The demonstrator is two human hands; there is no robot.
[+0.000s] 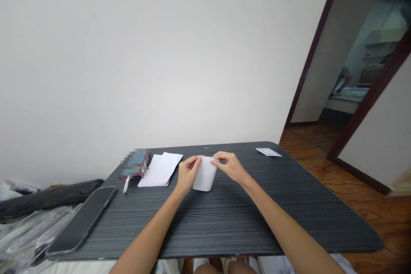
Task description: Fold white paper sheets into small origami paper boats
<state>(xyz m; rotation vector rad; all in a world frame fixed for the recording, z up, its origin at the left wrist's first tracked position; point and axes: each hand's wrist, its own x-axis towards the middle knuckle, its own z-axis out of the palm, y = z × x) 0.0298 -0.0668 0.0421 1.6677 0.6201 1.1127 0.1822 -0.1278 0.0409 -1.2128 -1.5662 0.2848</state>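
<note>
1. You have a small white paper (204, 176) between your two hands, over the far middle part of the dark, ribbed bench (289, 209).
2. Your left hand (188, 174) pinches the paper near its upper left corner, the thumb lying on the face towards you.
3. Your right hand (231, 166) pinches the upper right corner between thumb and fingers, so both of your grips are narrow.
4. The paper slopes down towards you from your fingertips, and its lower edge bows a little. You cannot tell from here whether that edge touches the bench.
5. To the left of your left hand lie loose white sheets (162, 170), overlapping and slightly fanned.
6. Just beyond them, to the left, is a reddish-edged object (136, 162) blurred into blocks, with a short white piece (126, 186) at its near end.
7. Nearer you, a dark-screened phone (84, 220) lies slantwise along the left edge of the bench.
8. Well apart from your right hand, a small folded paper (269, 152) rests near the far right corner.
9. Left of the bench you have a black roll (51, 199) above crumpled clear plastic (41, 227).
</note>
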